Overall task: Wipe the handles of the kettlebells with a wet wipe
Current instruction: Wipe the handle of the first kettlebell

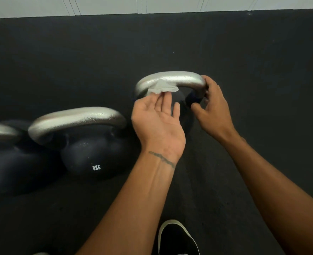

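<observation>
Three dark kettlebells with silver handles stand on the black floor. The right kettlebell's handle [183, 79] has a small white wet wipe [162, 87] draped over its left part. My left hand [157, 124] lies palm up under that spot, its straight fingers pressing the wipe against the handle. My right hand [211, 105] curls its fingers round the handle's right end, thumb below. The hands hide most of this kettlebell's body. The middle kettlebell [95, 155], marked 8KG, and the left kettlebell [8, 166] stand untouched.
Black rubber flooring [170, 43] runs back to a white wall [152, 4]. A dark shoe with a pale sole [177, 240] stands at the bottom edge, just behind my arms.
</observation>
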{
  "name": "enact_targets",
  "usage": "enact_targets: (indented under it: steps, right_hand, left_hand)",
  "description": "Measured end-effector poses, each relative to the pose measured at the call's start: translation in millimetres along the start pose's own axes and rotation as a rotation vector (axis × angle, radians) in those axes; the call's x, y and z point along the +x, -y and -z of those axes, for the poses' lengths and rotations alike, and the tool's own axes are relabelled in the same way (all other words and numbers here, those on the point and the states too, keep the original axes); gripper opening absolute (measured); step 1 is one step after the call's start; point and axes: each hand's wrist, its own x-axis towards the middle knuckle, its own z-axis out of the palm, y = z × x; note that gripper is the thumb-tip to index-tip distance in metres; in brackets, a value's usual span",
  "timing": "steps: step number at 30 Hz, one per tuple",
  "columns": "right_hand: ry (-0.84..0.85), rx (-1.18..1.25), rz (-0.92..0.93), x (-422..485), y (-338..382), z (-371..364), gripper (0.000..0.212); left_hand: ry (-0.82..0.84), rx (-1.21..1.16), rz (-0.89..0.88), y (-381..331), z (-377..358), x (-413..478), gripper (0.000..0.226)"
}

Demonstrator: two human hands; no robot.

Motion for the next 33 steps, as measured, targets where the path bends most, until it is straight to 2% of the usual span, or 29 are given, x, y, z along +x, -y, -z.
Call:
enact_targets:
  steps: [6,10,14,21,33]
  right_hand:
    - [0.015,-0.052,0.026,1.2,1.5,3.3,0.068]
    - [0.008,-0.121,0.136,6.1,7.8,4.9,0.073]
    - [-0.010,-0.115,0.128,6.2,12.2,3.3,0.070]
    - [-0.017,-0.108,0.119,6.2,11.7,2.5,0.068]
    - [-0.019,-0.100,0.128,7.0,11.5,2.4,0.066]
  left_hand:
    - [0.039,-0.205,0.152,-9.5,5.0,9.4,0.056]
    - [0.099,-0.264,0.185,-5.5,11.2,19.3,0.064]
    - [0.189,-0.251,0.168,-2.3,16.0,35.5,0.068]
    - [0.247,-0.309,0.194,0.8,34.4,24.3,0.071]
    - [0.199,-0.253,0.193,-1.0,15.8,45.5,0.067]
